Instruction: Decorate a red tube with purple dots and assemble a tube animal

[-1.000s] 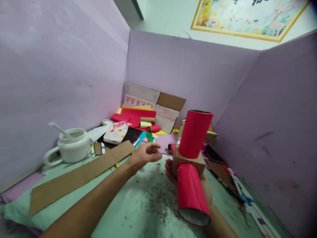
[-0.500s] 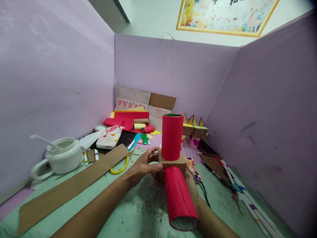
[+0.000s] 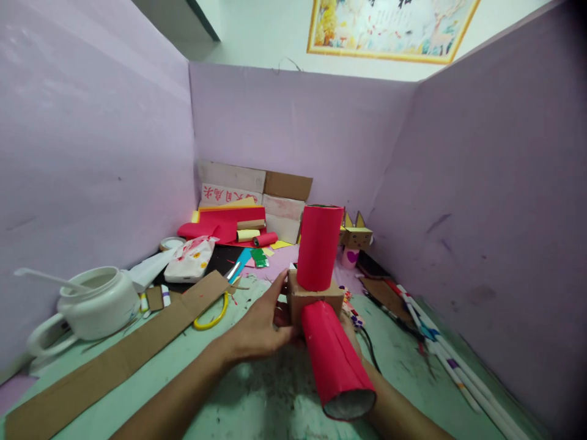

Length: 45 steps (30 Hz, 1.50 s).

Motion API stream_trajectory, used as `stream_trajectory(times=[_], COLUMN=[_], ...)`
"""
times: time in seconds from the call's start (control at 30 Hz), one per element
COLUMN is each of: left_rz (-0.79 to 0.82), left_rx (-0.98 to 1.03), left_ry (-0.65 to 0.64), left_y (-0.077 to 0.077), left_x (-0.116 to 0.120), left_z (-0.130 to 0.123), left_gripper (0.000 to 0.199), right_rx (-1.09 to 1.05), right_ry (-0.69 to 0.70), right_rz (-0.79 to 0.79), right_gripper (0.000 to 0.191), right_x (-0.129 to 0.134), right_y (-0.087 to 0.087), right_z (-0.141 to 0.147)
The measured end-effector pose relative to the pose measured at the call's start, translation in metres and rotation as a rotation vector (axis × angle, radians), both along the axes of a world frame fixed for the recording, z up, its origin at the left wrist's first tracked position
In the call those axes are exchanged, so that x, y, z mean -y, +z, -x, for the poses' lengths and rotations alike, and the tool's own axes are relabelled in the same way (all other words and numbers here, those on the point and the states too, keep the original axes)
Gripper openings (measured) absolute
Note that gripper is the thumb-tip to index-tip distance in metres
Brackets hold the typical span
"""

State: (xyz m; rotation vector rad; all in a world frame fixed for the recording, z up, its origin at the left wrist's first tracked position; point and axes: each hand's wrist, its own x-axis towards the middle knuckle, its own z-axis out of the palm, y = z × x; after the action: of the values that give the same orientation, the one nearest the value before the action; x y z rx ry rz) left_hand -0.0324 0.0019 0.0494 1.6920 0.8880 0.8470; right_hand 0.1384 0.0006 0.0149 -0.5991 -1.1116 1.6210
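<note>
A small brown cardboard box [image 3: 316, 296] is held above the table, in the middle of the view. One red paper tube [image 3: 320, 247] stands upright on its top. A second red tube [image 3: 337, 360] sticks out from its front, sloping down towards me, its hollow end showing. My left hand [image 3: 261, 324] grips the box from the left, thumb low near the front corner and fingers along the side. My right hand [image 3: 351, 335] holds the right side; most of its fingers are hidden behind the lower tube and the box.
A long cardboard strip [image 3: 119, 360] and yellow-handled scissors [image 3: 213, 315] lie left. Beyond them are a white mug [image 3: 98, 305] with a spoon and a tissue pack [image 3: 190, 260]. Red paper [image 3: 229, 223] is piled at the back. White sticks [image 3: 463, 373] lie along the right wall.
The view has shifted a little, so the surroundings sit further left. The box has turned slightly, its front tube pointing more to the right. My left hand's fingers have shifted on the box's side.
</note>
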Motion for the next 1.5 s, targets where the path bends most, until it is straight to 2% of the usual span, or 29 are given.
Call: stream_trajectory(times=[0.1,0.17,0.3,0.4,0.5,0.6,0.63,0.67,0.7,0.73,0.8,0.87,0.93,1.03,1.1,1.2,1.37,1.5], left_rz=[-0.036,-0.023,0.11,0.106,0.093,0.081,0.082,0.088,0.097,0.104,0.115,0.12,0.116,0.125,0.139,0.179,0.216,0.201], left_rx=[0.018,0.136,0.322,0.341,0.356,0.384,0.386,0.379,0.366,0.35,0.317,0.283,0.249,0.215,0.213,0.249,0.294,0.27], left_ry=[-0.109,-0.144,-0.061,-0.011,0.062,0.08,0.083,0.084,0.085,0.087,0.088,0.076,0.068,0.078,0.079,0.044,-0.02,-0.033], left_y=[0.002,-0.001,-0.007,-0.004,0.002,0.006,0.006,0.006,0.004,0.002,-0.004,-0.011,-0.016,-0.018,-0.017,-0.016,-0.016,-0.016], left_x=[-0.009,-0.015,-0.018,-0.012,-0.01,-0.01,-0.011,-0.011,-0.011,-0.011,-0.011,-0.01,-0.01,-0.008,-0.008,-0.007,-0.008,-0.009], left_z=[0.017,0.025,0.018,0.007,0.007,0.013,0.014,0.013,0.012,0.009,0.003,-0.003,-0.006,-0.007,-0.006,-0.006,-0.005,-0.004], left_gripper=[0.106,0.106,0.098,0.079,0.065,0.058,0.057,0.057,0.057,0.058,0.062,0.065,0.067,0.067,0.065,0.06,0.065,0.064], right_rx=[-0.151,-0.264,-0.35,-0.287,-0.062,0.428,0.632,0.765,0.807,0.758,0.538,0.325,0.24,0.296,0.344,0.396,0.45,0.369], right_ry=[0.169,0.274,0.344,0.373,0.356,0.244,0.151,-0.012,-0.222,-0.381,-0.559,-0.573,-0.532,-0.474,-0.491,-0.565,-0.517,-0.551], right_rz=[0.186,0.294,0.373,0.397,0.419,0.345,0.251,0.142,0.045,-0.032,-0.162,-0.245,-0.295,-0.324,-0.31,-0.289,-0.238,-0.205], right_gripper=[0.051,0.049,0.042,0.041,0.044,0.055,0.057,0.054,0.054,0.05,0.054,0.066,0.075,0.085,0.087,0.073,0.037,0.026], right_x=[0.002,0.003,0.004,0.004,0.004,-0.002,-0.005,-0.009,-0.012,-0.016,-0.022,-0.026,-0.029,-0.031,-0.032,-0.03,-0.018,-0.011], right_y=[0.001,0.001,0.0,0.001,0.005,0.013,0.017,0.021,0.026,0.031,0.042,0.056,0.07,0.083,0.085,0.08,0.073,0.071], right_z=[-0.001,-0.001,0.005,0.009,-0.002,-0.034,-0.046,-0.058,-0.068,-0.075,-0.079,-0.073,-0.058,-0.034,-0.021,-0.007,0.006,0.008])
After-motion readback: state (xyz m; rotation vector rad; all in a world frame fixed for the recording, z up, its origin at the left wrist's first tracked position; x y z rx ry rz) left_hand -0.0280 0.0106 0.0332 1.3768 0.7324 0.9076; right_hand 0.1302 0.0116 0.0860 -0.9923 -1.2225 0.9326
